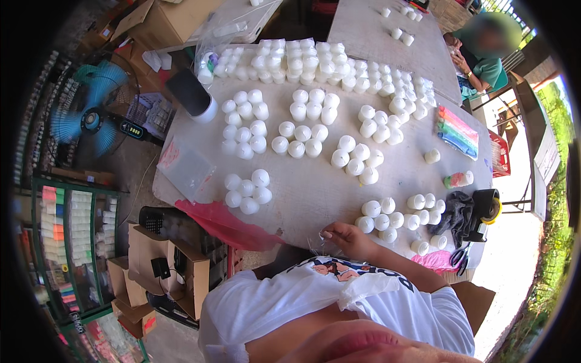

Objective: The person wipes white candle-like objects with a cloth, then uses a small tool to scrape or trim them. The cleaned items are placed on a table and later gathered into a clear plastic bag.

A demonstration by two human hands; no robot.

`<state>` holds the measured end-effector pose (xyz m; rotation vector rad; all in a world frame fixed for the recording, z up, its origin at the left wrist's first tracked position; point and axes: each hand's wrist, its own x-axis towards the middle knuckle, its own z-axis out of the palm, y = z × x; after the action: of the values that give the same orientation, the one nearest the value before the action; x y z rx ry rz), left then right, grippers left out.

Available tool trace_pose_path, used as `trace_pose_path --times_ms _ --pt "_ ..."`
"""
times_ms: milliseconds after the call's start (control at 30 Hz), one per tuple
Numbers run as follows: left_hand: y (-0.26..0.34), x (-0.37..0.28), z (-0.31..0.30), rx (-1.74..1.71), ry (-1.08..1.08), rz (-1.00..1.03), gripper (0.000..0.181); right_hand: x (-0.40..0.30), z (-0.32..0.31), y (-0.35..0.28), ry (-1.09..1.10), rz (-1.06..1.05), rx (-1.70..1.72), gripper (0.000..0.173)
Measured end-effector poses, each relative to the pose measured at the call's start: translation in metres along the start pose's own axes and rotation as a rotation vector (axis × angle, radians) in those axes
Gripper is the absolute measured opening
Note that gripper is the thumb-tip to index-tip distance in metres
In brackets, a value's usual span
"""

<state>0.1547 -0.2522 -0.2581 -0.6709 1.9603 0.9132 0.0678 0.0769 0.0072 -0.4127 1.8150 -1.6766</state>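
Note:
At the table's near edge, my right hand pinches a small bunch of thin, whitish strands; whether they are wicks or clear plastic is too fine to tell. Out of view is my left hand, its arm lost below the table edge. Just right of my right hand stand short white candles in a cluster, with more white candles beside them. Other groups of white candles sit across the grey table, wicks upward. Along the far side lie clear-wrapped packs of white candles.
On the right are a tape dispenser, dark cloth, scissors and a pack of coloured candles. Clear plastic bags lie left. A fan and cardboard box stand beyond the table. Another person sits far right.

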Motion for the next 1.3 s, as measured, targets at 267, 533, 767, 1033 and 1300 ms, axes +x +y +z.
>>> trace_pose_path --times_ms 267,533,767,1033,1300 --pt "-0.046 -0.006 0.012 0.039 0.0 -0.027 0.039 -0.006 0.023 0.011 0.158 -0.427 -0.58 0.012" --pt "-0.101 0.027 -0.027 0.226 0.068 0.007 0.04 -0.012 0.047 0.024 0.498 -0.456 -0.376 0.01" --pt "-0.018 -0.128 -0.023 -0.265 0.646 1.063 0.035 -0.063 0.056 -0.008 0.682 -0.507 -0.664 0.012" --pt "0.026 -0.168 0.005 0.121 -0.24 0.858 0.036 -0.095 0.066 -0.004 0.541 -0.47 -0.598 0.012" --pt "0.112 -0.164 0.045 0.77 -0.743 0.864 0.042 -0.058 0.054 -0.01 0.428 -0.408 -0.503 0.012"
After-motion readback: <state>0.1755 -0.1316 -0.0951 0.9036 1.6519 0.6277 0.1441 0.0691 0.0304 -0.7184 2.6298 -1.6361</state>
